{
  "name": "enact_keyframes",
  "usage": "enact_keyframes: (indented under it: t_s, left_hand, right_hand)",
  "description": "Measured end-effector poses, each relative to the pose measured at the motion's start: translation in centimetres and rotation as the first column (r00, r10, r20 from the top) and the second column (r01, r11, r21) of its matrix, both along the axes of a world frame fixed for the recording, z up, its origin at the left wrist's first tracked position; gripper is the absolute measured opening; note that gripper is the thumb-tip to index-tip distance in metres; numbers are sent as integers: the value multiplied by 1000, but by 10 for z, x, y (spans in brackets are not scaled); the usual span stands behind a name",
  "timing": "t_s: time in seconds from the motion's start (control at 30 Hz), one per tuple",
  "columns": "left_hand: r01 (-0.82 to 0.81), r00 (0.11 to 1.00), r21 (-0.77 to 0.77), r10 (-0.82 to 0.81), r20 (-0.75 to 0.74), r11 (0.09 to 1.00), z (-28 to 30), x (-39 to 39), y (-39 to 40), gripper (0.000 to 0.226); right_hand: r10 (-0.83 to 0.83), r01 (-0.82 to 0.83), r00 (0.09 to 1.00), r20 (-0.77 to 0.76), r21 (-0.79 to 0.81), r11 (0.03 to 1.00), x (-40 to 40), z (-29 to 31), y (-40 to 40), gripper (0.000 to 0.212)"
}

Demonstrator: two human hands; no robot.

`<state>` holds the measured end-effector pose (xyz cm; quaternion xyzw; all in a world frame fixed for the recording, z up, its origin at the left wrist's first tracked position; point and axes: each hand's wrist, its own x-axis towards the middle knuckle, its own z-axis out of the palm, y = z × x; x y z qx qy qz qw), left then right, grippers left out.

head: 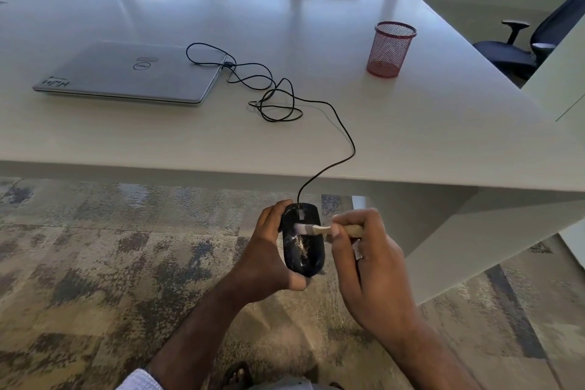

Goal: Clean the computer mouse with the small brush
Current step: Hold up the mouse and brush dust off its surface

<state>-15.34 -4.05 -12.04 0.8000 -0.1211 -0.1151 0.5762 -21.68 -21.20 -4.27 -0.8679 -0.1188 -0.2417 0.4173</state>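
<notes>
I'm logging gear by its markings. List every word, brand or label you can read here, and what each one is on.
"DELL": round logo on the closed laptop lid, seen upside down.
"MLM", or close to it: sticker at the lid's near left corner, upside down, reading uncertain.
Small pinkish sticker above the logo: too blurred to read.
Mouse, brush, mesh cup: no readable text.

You are wearing a pale grey knitted sleeve that is showing just above your bare left forearm, at the bottom edge of the view. Your right forearm is showing bare. Below the forearms, you are wearing a dark open-toed sandal, toes showing.
</notes>
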Motion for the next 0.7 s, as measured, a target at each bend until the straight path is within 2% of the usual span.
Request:
enact_keyframes:
  t_s: [0.1,0.27,0.43,0.53,0.7]
  left_hand:
    - [-8,1000,-3,8,-14,1000,-1,1,0,124]
    - [-1,1000,-4,1,-9,1000,0,0,0,124]
    - [-2,1000,20,2,-4,1000,3,1,1,124]
    - [-6,1000,16,6,-5,1000,3,0,1,127]
    - [-1,1000,18,1,6,1000,2,1,1,125]
  right_hand:
    - [-45,45,999,19,-14,999,2,2,-2,4]
    - [37,-38,999,-34,-52,998,-1,-1,2,6]
    - [-46,46,999,11,-34,998,2,1,-2,4]
    - [25,-26,1000,-14,-63,998,0,-1,1,5]
    - [-8,7,1000,7,21,1000,2,1,0,5]
